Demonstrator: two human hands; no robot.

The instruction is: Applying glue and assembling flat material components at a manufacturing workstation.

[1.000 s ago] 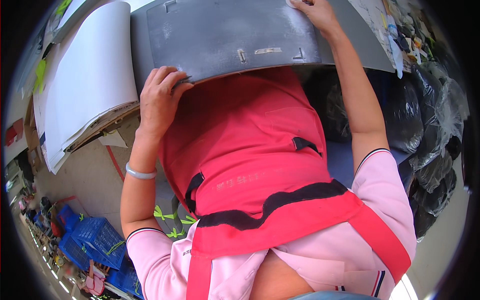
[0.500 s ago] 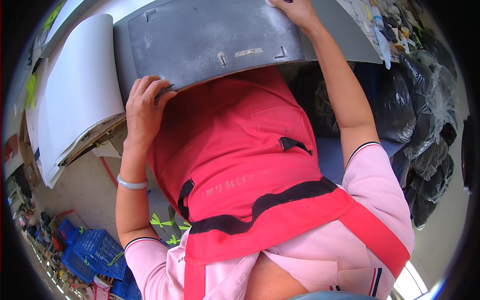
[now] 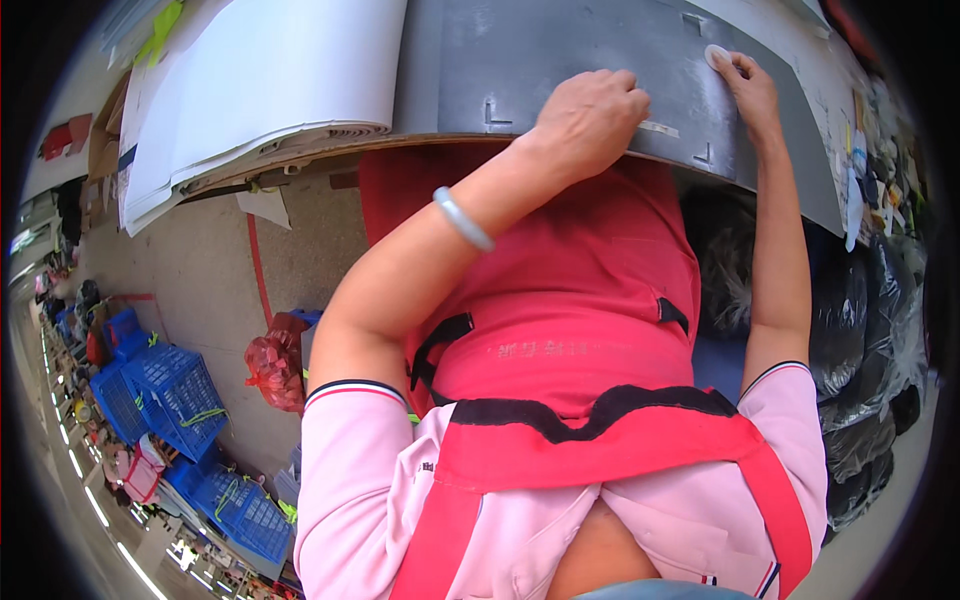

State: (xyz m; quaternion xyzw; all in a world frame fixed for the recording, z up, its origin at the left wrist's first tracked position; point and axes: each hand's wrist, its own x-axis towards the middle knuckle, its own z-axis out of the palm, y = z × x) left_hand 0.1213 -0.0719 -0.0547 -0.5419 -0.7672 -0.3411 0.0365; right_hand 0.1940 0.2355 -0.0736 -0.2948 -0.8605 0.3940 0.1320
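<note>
A flat dark grey board point(image 3: 590, 40) with chalky white smears and corner-shaped marks lies at the front edge of the work table. My left hand point(image 3: 595, 115) is over its near part, fingers curled in, beside a small pale strip point(image 3: 658, 130). Whatever those fingers hold, if anything, is hidden. Farther right, my right hand point(image 3: 752, 92) pinches a small white disc point(image 3: 716, 57) between thumb and fingers, over the board's smeared right part.
A thick stack of large white sheets point(image 3: 270, 70) lies on the table to the left. Black plastic bags point(image 3: 850, 310) crowd the right side below the table. Blue crates point(image 3: 180, 385) and a red bag point(image 3: 275, 365) stand on the floor at left.
My left hand has moved right, from the board's lower left corner to its near middle. My right hand has come down and right, still with the white disc. The view has shifted leftward.
</note>
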